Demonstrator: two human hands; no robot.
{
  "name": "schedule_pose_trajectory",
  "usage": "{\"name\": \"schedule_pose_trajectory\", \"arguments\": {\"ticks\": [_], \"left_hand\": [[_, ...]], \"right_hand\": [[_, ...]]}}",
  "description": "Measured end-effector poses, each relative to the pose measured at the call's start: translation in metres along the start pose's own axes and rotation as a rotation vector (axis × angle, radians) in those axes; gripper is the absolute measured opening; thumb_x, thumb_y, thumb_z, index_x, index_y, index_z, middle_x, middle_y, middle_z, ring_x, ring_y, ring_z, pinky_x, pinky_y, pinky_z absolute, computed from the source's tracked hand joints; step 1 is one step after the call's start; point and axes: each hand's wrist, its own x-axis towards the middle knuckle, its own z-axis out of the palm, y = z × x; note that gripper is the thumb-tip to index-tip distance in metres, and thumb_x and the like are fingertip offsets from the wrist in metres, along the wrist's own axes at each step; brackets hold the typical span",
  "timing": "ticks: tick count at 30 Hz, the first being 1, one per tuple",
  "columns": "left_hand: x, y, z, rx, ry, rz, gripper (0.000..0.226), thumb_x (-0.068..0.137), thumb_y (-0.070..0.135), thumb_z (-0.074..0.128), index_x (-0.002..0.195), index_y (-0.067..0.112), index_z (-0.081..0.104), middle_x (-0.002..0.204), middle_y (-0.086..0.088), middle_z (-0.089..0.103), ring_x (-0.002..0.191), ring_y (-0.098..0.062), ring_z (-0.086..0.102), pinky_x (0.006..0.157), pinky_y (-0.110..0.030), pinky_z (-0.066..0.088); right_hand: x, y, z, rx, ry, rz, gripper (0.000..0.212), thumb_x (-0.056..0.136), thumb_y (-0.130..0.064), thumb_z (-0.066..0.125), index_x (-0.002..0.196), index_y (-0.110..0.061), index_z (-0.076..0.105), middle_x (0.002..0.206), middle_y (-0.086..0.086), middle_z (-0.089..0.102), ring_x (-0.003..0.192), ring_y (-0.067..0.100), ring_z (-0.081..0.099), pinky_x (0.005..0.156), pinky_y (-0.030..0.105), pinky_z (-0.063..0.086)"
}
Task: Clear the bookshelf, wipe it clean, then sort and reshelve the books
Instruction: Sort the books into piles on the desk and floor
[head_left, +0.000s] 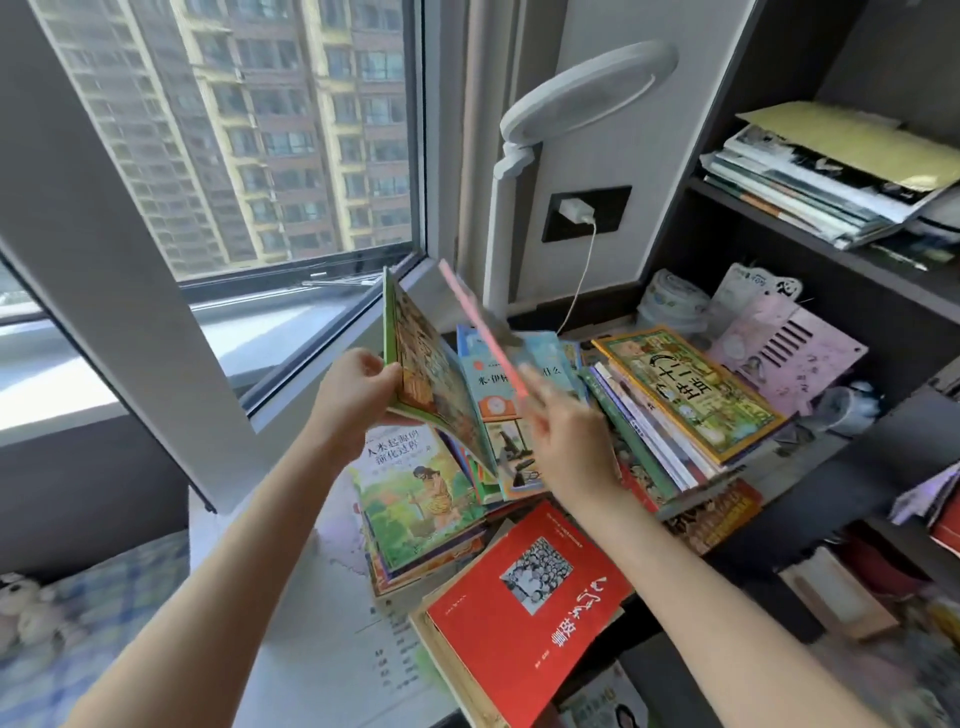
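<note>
- Your left hand (358, 384) grips the green-edged picture book (431, 374) at its lower left edge, thumb curled over the cover; the book stands tilted above the piles, its top corner close to the window frame (415, 156)
- Your right hand (566, 441) is blurred, fingers (537, 387) stretched out, and a thin pink strip (483, 327) rises edge-on from them; you cannot tell whether it is pinched
- Under both hands, a pile topped by a green-cover book (415, 499) touches a red book (530, 587), which juts over the desk edge
- To the right, a slanting stack topped by a yellow-bordered book (685, 384) leans near the bookshelf (779, 223)
- The open window sash (130, 312) runs just beside your left forearm
- The lamp pole (501, 249) stands behind the pink strip
- Bare desk (311, 623) shows left of the piles
</note>
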Motion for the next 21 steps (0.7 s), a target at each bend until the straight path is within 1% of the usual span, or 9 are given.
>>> {"name": "schedule_pose_trajectory", "arguments": {"ticks": [1, 2, 4, 5, 7, 10, 16, 19, 21], "left_hand": [[-0.001, -0.004, -0.002, -0.028, 0.0, -0.02, 0.006, 0.098, 0.004, 0.048, 0.093, 0.002, 0.047, 0.088, -0.024, 0.064, 0.064, -0.024, 0.071, 0.056, -0.034, 0.061], [-0.001, -0.009, -0.004, -0.054, 0.014, -0.029, 0.007, 0.098, 0.004, 0.048, 0.091, 0.002, 0.047, 0.089, -0.025, 0.064, 0.067, -0.027, 0.071, 0.059, -0.037, 0.061], [0.0, -0.018, -0.008, -0.09, 0.035, -0.031, 0.011, 0.098, 0.005, 0.048, 0.088, 0.002, 0.047, 0.091, -0.027, 0.064, 0.066, -0.027, 0.071, 0.059, -0.037, 0.061], [0.0, -0.021, -0.01, -0.106, 0.029, -0.035, 0.011, 0.099, 0.006, 0.047, 0.088, 0.002, 0.046, 0.093, -0.028, 0.063, 0.066, -0.027, 0.071, 0.058, -0.036, 0.061], [-0.003, -0.026, -0.014, -0.142, -0.004, -0.053, 0.012, 0.099, 0.007, 0.047, 0.088, 0.004, 0.045, 0.091, -0.024, 0.063, 0.065, -0.025, 0.071, 0.056, -0.033, 0.06], [-0.002, -0.029, -0.021, -0.18, -0.07, -0.101, 0.011, 0.099, 0.01, 0.049, 0.091, 0.002, 0.047, 0.084, -0.018, 0.066, 0.062, -0.019, 0.071, 0.056, -0.03, 0.06], [0.001, -0.039, -0.03, -0.06, -0.133, -0.093, 0.029, 0.085, 0.013, 0.07, 0.108, 0.0, 0.059, 0.097, -0.013, 0.072, 0.081, -0.02, 0.072, 0.065, -0.027, 0.059], [-0.003, -0.045, -0.027, -0.041, -0.112, -0.098, 0.016, 0.081, 0.003, 0.072, 0.093, 0.008, 0.063, 0.096, -0.009, 0.072, 0.08, -0.02, 0.071, 0.068, -0.03, 0.059], [-0.011, -0.049, -0.032, -0.074, -0.105, -0.075, 0.018, 0.08, 0.0, 0.071, 0.094, 0.01, 0.063, 0.093, -0.007, 0.072, 0.078, -0.02, 0.071, 0.066, -0.03, 0.058]], "right_hand": [[-0.004, -0.002, 0.009, 0.02, -0.156, 0.028, 0.041, 0.097, -0.016, 0.056, 0.136, -0.011, 0.051, 0.108, 0.01, 0.07, 0.078, 0.01, 0.063, 0.073, 0.032, 0.059], [-0.01, -0.003, 0.019, 0.014, -0.331, 0.053, 0.045, 0.099, -0.019, 0.053, 0.142, -0.013, 0.043, 0.126, 0.008, 0.063, 0.098, 0.015, 0.065, 0.086, 0.034, 0.055], [-0.023, -0.004, 0.037, -0.021, -0.561, 0.076, 0.054, 0.101, -0.025, 0.047, 0.15, -0.015, 0.028, 0.152, 0.003, 0.037, 0.138, 0.019, 0.039, 0.112, 0.035, 0.034], [-0.028, -0.006, 0.043, 0.003, -0.578, 0.096, 0.057, 0.101, -0.029, 0.046, 0.151, -0.014, 0.023, 0.156, 0.003, 0.028, 0.145, 0.019, 0.025, 0.118, 0.036, 0.025], [-0.034, -0.014, 0.05, 0.054, -0.539, 0.128, 0.06, 0.101, -0.033, 0.045, 0.152, -0.014, 0.021, 0.158, 0.005, 0.022, 0.147, 0.021, 0.016, 0.12, 0.037, 0.018], [-0.034, -0.028, 0.054, 0.02, -0.528, 0.054, 0.059, 0.101, -0.034, 0.044, 0.151, -0.013, 0.022, 0.157, 0.007, 0.024, 0.147, 0.023, 0.019, 0.12, 0.036, 0.019], [-0.033, -0.049, 0.058, -0.108, -0.58, -0.043, 0.064, 0.098, -0.014, 0.049, 0.153, -0.011, 0.016, 0.158, 0.011, 0.019, 0.147, 0.026, 0.016, 0.118, 0.036, 0.018], [-0.037, -0.049, 0.05, -0.036, -0.683, -0.012, 0.07, 0.097, -0.029, 0.055, 0.153, -0.018, 0.015, 0.16, 0.006, 0.011, 0.149, 0.021, 0.007, 0.121, 0.039, 0.012], [-0.042, -0.047, 0.036, 0.116, -0.786, 0.048, 0.073, 0.092, -0.037, 0.06, 0.152, -0.029, 0.02, 0.161, -0.003, 0.009, 0.148, 0.011, 0.002, 0.121, 0.04, 0.006]]}}
